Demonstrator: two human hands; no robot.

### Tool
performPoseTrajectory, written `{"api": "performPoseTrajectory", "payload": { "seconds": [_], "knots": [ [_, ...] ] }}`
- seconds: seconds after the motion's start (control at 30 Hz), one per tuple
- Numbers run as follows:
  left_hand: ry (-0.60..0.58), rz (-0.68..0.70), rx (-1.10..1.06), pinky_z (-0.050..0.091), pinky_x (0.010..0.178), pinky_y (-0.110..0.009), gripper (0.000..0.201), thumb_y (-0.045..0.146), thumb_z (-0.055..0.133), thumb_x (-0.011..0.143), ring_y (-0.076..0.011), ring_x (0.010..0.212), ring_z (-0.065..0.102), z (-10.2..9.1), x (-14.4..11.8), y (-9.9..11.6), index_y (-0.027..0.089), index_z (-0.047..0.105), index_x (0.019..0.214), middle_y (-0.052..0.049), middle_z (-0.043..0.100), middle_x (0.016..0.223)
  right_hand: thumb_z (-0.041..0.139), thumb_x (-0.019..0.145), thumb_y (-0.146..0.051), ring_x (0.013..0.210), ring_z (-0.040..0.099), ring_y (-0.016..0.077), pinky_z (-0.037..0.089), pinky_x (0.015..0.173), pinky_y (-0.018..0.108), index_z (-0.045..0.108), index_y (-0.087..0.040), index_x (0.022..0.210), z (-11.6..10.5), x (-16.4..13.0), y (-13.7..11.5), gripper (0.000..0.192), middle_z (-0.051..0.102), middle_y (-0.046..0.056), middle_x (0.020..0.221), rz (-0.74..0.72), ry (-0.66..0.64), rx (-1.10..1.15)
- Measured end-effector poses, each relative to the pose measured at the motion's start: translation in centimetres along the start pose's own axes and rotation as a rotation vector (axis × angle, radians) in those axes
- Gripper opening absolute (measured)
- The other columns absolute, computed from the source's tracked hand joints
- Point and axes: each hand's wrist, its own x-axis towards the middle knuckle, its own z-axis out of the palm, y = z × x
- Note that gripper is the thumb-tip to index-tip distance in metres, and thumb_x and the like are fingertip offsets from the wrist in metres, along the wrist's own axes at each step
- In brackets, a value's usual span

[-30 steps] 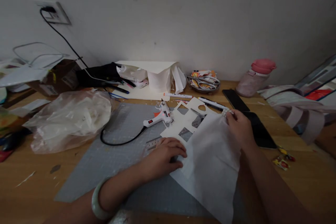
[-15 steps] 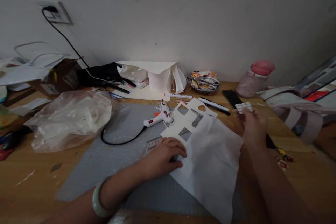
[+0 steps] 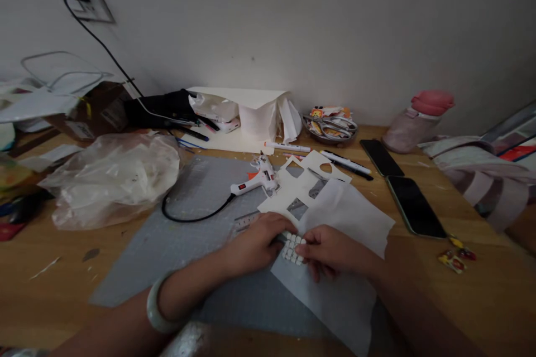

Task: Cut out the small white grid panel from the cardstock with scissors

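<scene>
From the head view, my left hand (image 3: 257,242) and my right hand (image 3: 330,250) meet over a small white sheet of square foam pads (image 3: 292,247), set in rows like a little grid. My right hand pinches its right edge between thumb and fingers; my left hand is curled closed, with its fingertips on the sheet's left edge, and I cannot tell whether it truly grips or only steadies. The small sheet lies between my two hands, on top of a large thin white sheet of paper (image 3: 343,217) that runs under my right hand and away toward me.

I judge the pad sheet to be very light and bendy, the pads soft and probably sticky once peeled, so the edges are the place to hold it, with a fingernail at one pad's corner. The thin paper beneath looks limp and easy to crease or drag.

Just beyond my left hand lies a white card cut-out with square windows (image 3: 293,192), stiffer by the look of it, and a clear ruler (image 3: 246,222) touching the grey cutting mat (image 3: 180,245). Farther off is a white hot-glue gun with black cord (image 3: 255,183). Well right of my right hand, two dark phones (image 3: 414,206) rest on the wooden surface (image 3: 481,284).
</scene>
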Motion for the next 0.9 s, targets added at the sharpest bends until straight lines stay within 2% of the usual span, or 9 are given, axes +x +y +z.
{"api": "performPoseTrajectory", "payload": {
  "seconds": [0.13, 0.4, 0.63, 0.77, 0.9],
  "knots": [
    [-0.005, -0.012, -0.023, 0.037, 0.106, -0.044, 0.051, 0.0, 0.047, 0.069, -0.0237, 0.118, 0.054, -0.2, -0.1, -0.1, 0.021, 0.06, 0.113, -0.008, 0.064, 0.121, 0.047, 0.09, -0.031, 0.033, 0.041, 0.0042, 0.03, 0.035, 0.017, 0.051, -0.018, 0.065, 1.0, 0.2, 0.3, 0.029, 0.059, -0.004, 0.053, 0.058, -0.091, -0.051],
    [0.0, 0.064, -0.038, 0.036, 0.106, -0.043, 0.049, 0.0, 0.044, 0.072, -0.0226, 0.117, 0.055, -0.3, -0.1, -0.2, 0.021, 0.06, 0.114, -0.008, 0.065, 0.121, 0.047, 0.091, -0.037, 0.033, 0.043, 0.0066, 0.033, 0.036, 0.02, 0.055, -0.017, 0.063, 2.6, 0.1, 0.8, 0.035, 0.058, -0.001, 0.05, 0.166, 0.07, -0.148],
    [-0.007, 0.083, -0.075, 0.039, 0.103, -0.041, 0.028, 0.014, 0.051, 0.084, -0.0233, 0.111, 0.058, -0.8, 0.0, 0.2, 0.019, 0.063, 0.109, -0.01, 0.067, 0.114, 0.046, 0.092, -0.049, 0.035, 0.043, 0.0057, 0.034, 0.038, 0.019, 0.055, -0.017, 0.062, 2.4, -0.2, 0.7, 0.044, 0.059, -0.001, 0.051, 0.157, 0.029, -0.096],
    [-0.008, 0.079, -0.095, 0.039, 0.102, -0.04, 0.024, 0.024, 0.046, 0.093, -0.0228, 0.109, 0.059, -0.9, 0.0, 0.4, 0.02, 0.064, 0.108, -0.009, 0.068, 0.112, 0.041, 0.095, -0.048, 0.035, 0.045, 0.006, 0.034, 0.039, 0.019, 0.056, -0.017, 0.063, 2.3, -0.2, 0.6, 0.046, 0.058, -0.001, 0.05, 0.148, 0.041, -0.09],
    [-0.023, 0.078, -0.063, 0.037, 0.103, -0.04, 0.026, 0.029, 0.06, 0.087, -0.0248, 0.113, 0.057, -0.9, 0.0, 0.3, 0.02, 0.063, 0.111, -0.009, 0.067, 0.115, 0.042, 0.094, -0.052, 0.036, 0.046, 0.0065, 0.034, 0.04, 0.02, 0.056, -0.017, 0.063, 2.4, -0.3, 0.4, 0.049, 0.059, -0.001, 0.05, 0.133, 0.044, -0.095]
  ]
}}
